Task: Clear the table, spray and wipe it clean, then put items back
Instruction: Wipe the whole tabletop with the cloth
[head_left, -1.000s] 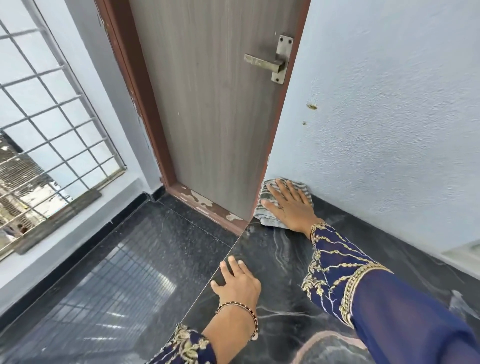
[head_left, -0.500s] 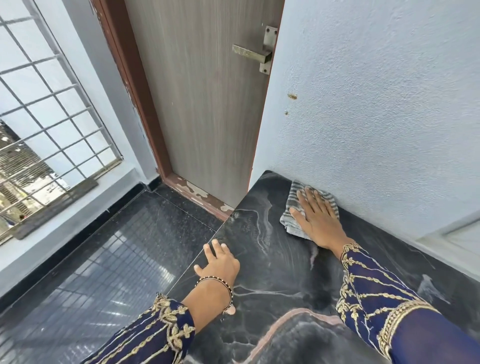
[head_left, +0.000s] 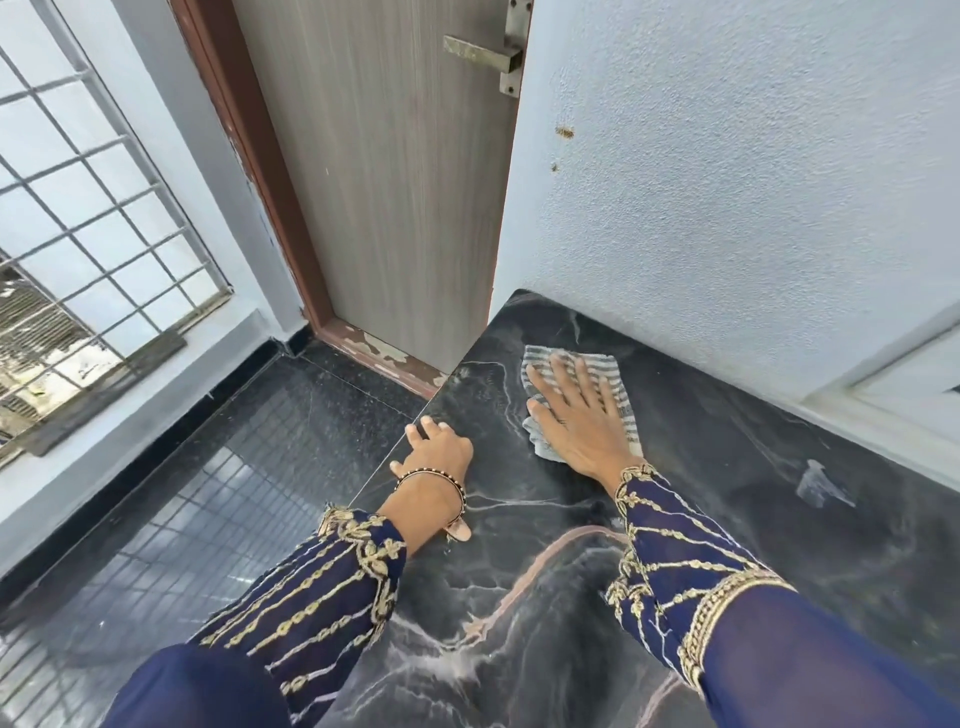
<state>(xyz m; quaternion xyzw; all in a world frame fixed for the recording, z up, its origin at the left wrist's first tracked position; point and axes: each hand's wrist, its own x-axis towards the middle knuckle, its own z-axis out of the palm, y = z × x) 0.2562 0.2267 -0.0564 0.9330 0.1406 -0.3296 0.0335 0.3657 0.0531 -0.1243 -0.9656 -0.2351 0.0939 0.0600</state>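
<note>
While the right hand (head_left: 582, 421) lies flat with fingers straight and spread, it presses a striped cloth (head_left: 571, 400) onto the dark marble table (head_left: 727, 493) near the far corner, beside the wall (head_left: 727, 182); the left hand (head_left: 436, 452) rests on the table's left edge, fingers bent over it, holding nothing.

right hand (head_left: 576, 421) lies flat and splayed, reaching forward; left hand (head_left: 439, 452) rests palm-down, nearer.

1 head-worn wide-angle view, facing forward and down, close above table (head_left: 727, 519)
</note>
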